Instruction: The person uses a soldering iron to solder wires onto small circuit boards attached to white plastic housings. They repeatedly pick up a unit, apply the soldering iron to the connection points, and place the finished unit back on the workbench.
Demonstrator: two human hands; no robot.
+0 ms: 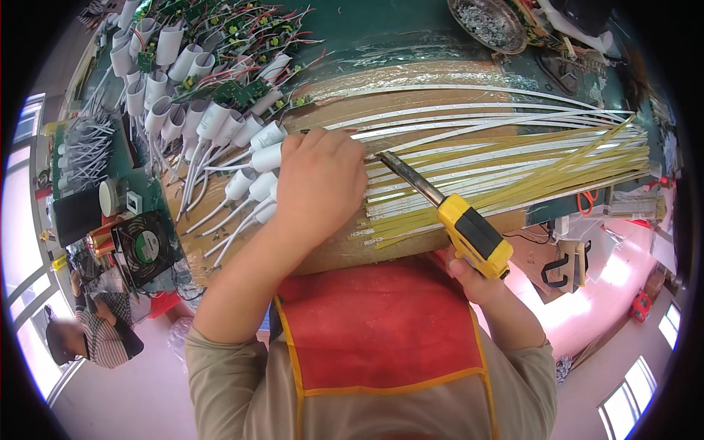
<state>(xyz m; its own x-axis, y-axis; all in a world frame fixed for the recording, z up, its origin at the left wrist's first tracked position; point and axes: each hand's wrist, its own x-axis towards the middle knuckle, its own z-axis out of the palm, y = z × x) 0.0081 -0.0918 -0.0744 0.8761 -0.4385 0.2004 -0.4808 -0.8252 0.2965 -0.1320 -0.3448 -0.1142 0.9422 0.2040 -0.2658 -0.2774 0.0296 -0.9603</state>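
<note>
My right hand point(475, 277) grips a yellow and black soldering gun point(477, 233) by its handle. Its metal barrel points up and left, and the tip comes close to the fingers of my left hand point(323, 180). That hand is closed, with its fingers curled at the left ends of the strips; what it pinches is hidden beneath it. Against its left side lie white plastic cylinders point(268, 157) with white cables. Long thin LED strips point(506, 163), white and yellowish, fan out to the right across a cardboard sheet point(433, 77).
White cylinders with green circuit boards point(235, 92) and red and black wires heap at the upper left. A metal dish point(490, 23) stands at the far right. Orange-handled scissors point(587, 200), a black fan point(143, 248) and another person point(103, 330) at the left are visible.
</note>
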